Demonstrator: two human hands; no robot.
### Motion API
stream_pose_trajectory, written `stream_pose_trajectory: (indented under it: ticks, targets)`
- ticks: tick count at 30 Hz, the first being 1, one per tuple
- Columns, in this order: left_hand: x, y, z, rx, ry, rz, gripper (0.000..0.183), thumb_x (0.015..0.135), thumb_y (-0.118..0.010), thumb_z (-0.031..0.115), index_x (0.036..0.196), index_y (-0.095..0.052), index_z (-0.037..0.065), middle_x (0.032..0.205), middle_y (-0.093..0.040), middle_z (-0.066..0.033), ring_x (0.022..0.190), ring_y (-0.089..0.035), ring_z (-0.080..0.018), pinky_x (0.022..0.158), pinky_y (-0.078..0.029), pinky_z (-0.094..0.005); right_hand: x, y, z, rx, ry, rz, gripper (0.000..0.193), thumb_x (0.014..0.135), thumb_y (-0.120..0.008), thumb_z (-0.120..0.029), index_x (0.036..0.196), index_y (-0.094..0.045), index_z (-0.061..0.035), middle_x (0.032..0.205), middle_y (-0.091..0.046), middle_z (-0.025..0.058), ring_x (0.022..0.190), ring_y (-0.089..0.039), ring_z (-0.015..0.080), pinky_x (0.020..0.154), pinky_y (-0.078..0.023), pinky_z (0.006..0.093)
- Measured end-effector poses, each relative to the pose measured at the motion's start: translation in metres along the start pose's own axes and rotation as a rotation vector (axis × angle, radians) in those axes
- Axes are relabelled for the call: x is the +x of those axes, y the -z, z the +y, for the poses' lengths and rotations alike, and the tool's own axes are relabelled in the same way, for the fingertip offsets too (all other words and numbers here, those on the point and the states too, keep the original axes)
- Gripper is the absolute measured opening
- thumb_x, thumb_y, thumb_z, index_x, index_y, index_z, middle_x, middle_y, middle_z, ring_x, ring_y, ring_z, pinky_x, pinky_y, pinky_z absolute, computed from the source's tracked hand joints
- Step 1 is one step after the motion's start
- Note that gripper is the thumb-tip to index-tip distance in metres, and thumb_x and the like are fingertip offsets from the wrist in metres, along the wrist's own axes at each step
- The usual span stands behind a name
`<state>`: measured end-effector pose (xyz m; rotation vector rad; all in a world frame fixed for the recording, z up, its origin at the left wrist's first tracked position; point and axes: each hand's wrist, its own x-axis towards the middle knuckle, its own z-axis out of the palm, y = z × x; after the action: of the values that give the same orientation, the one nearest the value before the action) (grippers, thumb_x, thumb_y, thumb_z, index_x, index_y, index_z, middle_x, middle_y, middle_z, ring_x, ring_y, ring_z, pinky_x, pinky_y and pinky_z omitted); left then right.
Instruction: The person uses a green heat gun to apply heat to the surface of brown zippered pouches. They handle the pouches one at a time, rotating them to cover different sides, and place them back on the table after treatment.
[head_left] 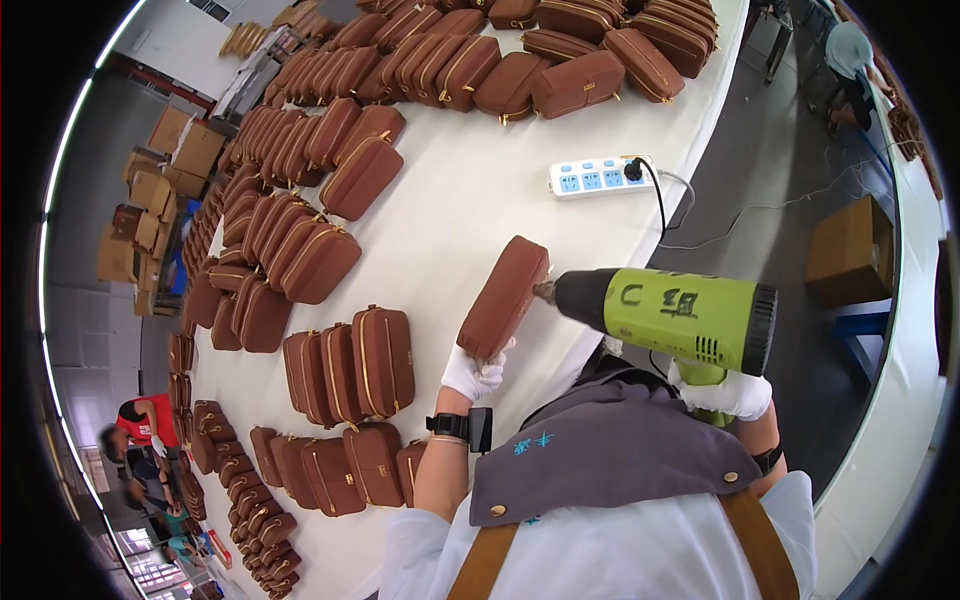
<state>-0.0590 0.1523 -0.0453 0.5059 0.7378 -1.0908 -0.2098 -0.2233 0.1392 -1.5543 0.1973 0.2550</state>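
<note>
My left hand (478, 372), in a white glove, grips the lower end of a brown zipped pouch (506, 296) and holds it tilted above the table. In my right hand (735, 393), also gloved in white, is a green heat gun (680, 312), its fingers wrapped round the handle. The gun's dark nozzle points left, its tip close against the pouch's right side; whether it touches I cannot tell. Below and left of the pouch, a row of similar brown pouches (350, 365) stands upright on the white table (450, 200).
A white power strip (604, 176) with a black plug lies near the table's right edge, its cord trailing off. Many more brown pouches (440, 70) line the far and left sides. Cardboard boxes (852, 250) stand on the floor. Other people (150, 425) work at far left and far right.
</note>
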Motion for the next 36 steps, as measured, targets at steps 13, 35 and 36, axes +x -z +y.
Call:
stream_pose_trajectory:
  ticks: [13, 35, 36]
  targets:
    - [-0.037, -0.025, 0.006, 0.994, -1.112, 0.909, 0.063, 0.090, -0.066, 0.046, 0.126, -0.057, -0.005, 0.120, -0.062, -0.0217, 0.110, -0.061, -0.0322, 0.094, -0.049, -0.0405, 0.023, 0.001, -0.011, 0.069, -0.042, -0.036, 0.043, 0.068, -0.070, 0.007, 0.110, -0.061, -0.0009, 0.087, -0.065, 0.0063, 0.074, -0.062, 0.0148, 0.061, -0.053, 0.0300]
    - [0.058, -0.127, 0.015, 2.119, -0.307, 0.061, 0.096, 0.064, -0.086, 0.046, 0.139, -0.047, -0.001, 0.131, -0.059, -0.0202, 0.122, -0.056, -0.0308, 0.101, -0.047, -0.0370, 0.008, 0.017, -0.006, 0.152, -0.114, 0.228, 0.057, 0.067, -0.066, 0.009, 0.122, -0.050, 0.0046, 0.086, -0.063, 0.0143, 0.059, -0.061, 0.0177, 0.048, -0.052, 0.0296]
    - [0.061, -0.131, 0.016, 2.102, -0.203, 0.033, 0.096, 0.064, -0.088, 0.041, 0.139, -0.047, -0.002, 0.130, -0.060, -0.0193, 0.120, -0.058, -0.0287, 0.101, -0.047, -0.0361, 0.005, 0.019, -0.005, 0.168, -0.101, 0.239, 0.057, 0.067, -0.066, 0.009, 0.122, -0.051, 0.0032, 0.087, -0.063, 0.0129, 0.063, -0.061, 0.0171, 0.050, -0.053, 0.0293]
